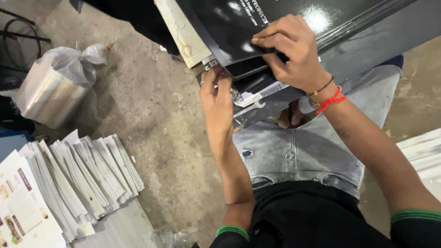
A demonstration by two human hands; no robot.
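Looking down at your lap: your right hand [294,53] presses on a stack of glossy black sheets [275,23], your left hand [217,103] pinches its lower edge. Fanned printed leaflets [87,174] and a plastic-wrapped bundle [53,89] lie on the concrete floor [156,115].

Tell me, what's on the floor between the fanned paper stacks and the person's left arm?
Only bare concrete floor between stacks and left arm, head view.

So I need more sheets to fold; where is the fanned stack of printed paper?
In the head view, the paper stack lies on the concrete floor at lower left, below the plastic-wrapped bundle.
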